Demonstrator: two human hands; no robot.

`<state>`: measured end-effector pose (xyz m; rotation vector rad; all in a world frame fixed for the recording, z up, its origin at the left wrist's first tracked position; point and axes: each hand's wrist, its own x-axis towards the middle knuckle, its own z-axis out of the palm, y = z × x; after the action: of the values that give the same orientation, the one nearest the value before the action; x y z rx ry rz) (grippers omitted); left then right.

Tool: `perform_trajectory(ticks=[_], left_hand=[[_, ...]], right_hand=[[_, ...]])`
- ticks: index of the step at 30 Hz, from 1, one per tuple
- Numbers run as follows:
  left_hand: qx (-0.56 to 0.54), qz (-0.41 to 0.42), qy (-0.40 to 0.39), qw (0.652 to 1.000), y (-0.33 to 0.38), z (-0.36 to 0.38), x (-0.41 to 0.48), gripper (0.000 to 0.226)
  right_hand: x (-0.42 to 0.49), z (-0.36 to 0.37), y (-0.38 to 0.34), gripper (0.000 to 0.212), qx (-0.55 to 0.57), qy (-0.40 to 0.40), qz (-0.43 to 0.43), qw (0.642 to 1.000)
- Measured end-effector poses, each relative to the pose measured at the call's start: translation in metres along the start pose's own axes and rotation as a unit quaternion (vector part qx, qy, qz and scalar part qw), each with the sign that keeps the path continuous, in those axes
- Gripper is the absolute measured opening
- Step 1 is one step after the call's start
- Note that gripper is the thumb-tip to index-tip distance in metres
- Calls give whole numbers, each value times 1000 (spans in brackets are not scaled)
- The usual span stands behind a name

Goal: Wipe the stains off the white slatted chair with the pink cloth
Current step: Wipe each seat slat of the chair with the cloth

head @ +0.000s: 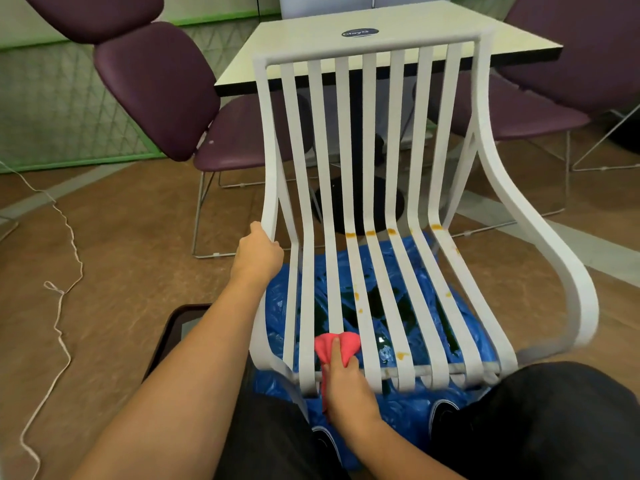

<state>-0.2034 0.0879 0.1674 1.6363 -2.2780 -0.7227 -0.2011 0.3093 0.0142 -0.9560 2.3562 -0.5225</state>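
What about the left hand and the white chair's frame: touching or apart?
Touching. The head view shows the left hand gripping the side rail of the white chair.

There is 1 white slatted chair (369,116). It has 7 slats (316,133) between 2 side rails (269,133). At the bend of the seat, 4 orange stains (370,233) stand in 1 row; the smaller spots are too small to count. There is 1 pink cloth (343,341). There are 2 hands: 1 left hand (258,252) and 1 right hand (341,382). I also count 2 dark shoes (443,412), 1 blue plastic sheet (398,407), 1 table (450,26), 2 purple chairs (242,133) and 1 white cord (53,287).
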Motion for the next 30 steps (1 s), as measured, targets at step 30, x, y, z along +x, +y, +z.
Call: perform_trajectory(ticks=[30], left_hand=[[3, 4, 0, 1000, 0, 0, -1, 39]], right_hand=[[5, -14, -1, 56, 31, -17, 40, 999]])
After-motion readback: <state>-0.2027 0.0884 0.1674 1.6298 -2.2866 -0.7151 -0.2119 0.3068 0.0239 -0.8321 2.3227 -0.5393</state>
